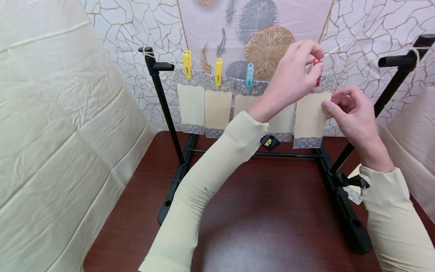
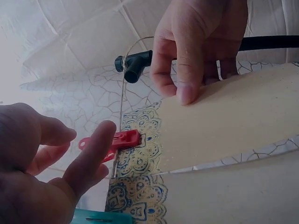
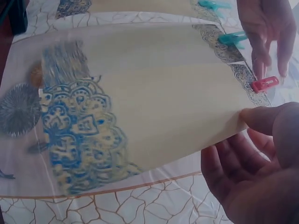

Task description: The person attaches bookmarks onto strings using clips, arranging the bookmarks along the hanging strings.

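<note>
A cream card [image 1: 310, 117] with blue patterned bands at top and bottom hangs at the right end of a string. A red clothespin [image 2: 128, 138] sits on its top band, across the string. Around the clothespin's outer end is my left hand [image 1: 293, 71], thumb and fingers parted; the right wrist view shows those fingertips just beyond the clothespin. My right hand [image 1: 357, 117] pinches the card's right edge between thumb and fingers, a little below the patterned band. Beside this card hangs a paler card [image 3: 149, 51] under a teal clothespin [image 3: 232, 38].
More cards [image 1: 217, 109] hang leftward under yellow clothespins [image 1: 218, 71] and a light blue clothespin [image 1: 249, 75]. The string runs between black rack posts [image 1: 164, 102] standing on a dark red table [image 1: 265, 211]. Papers [image 1: 355, 194] lie by the right foot. A patterned cloth [image 1: 217, 19] hangs behind.
</note>
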{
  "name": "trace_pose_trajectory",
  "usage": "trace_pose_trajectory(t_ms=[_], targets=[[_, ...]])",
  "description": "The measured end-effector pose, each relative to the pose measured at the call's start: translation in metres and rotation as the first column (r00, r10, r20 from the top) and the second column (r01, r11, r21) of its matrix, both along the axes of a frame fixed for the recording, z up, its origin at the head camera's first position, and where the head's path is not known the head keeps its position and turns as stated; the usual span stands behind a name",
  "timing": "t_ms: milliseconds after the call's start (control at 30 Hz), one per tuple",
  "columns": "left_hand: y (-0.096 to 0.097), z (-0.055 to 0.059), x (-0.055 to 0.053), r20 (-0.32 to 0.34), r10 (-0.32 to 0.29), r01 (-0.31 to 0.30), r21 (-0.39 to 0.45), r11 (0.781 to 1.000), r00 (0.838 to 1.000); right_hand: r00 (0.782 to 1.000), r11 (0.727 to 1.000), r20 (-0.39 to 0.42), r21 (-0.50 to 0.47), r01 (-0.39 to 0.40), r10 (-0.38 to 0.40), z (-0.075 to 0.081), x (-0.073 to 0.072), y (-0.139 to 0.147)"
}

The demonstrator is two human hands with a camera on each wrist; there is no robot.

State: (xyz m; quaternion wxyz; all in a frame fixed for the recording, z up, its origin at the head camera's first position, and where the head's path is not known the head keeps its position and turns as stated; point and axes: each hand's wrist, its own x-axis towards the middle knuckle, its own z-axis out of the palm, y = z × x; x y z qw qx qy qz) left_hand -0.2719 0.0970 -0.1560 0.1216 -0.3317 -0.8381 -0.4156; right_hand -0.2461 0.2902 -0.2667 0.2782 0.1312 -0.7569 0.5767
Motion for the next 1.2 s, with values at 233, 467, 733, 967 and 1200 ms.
trace_pose_trajectory(t_ms=[233, 467, 733, 967, 1200], targets=[[-0.014, -0.007, 0.015, 0.069, -0.107, 0.093, 0.178, 0.98, 0.992, 0.999, 0.998, 0.038, -0.057, 0.009, -0.007, -0.006, 0.008, 0.011], [-0.037, -0.008, 0.034, 0.067, -0.187, 0.161, 0.287, 0.944, 0.98, 0.991, 0.961, -0.025, -0.244, -0.132, 0.129, -0.018, 0.02, 0.025], [-0.065, -0.019, 0.041, 0.024, -0.245, 0.227, 0.306, 0.925, 0.969, 0.982, 0.925, -0.031, -0.332, -0.184, 0.184, -0.038, 0.028, 0.044], [-0.089, -0.048, 0.029, -0.015, -0.254, 0.244, 0.337, 0.909, 0.967, 0.982, 0.975, 0.154, -0.211, -0.073, 0.107, -0.062, 0.027, 0.07], [-0.115, -0.09, 0.015, -0.135, -0.332, 0.358, 0.355, 0.863, 0.934, 0.94, 0.961, 0.322, 0.275, 0.022, -0.113, -0.083, 0.036, 0.099]])
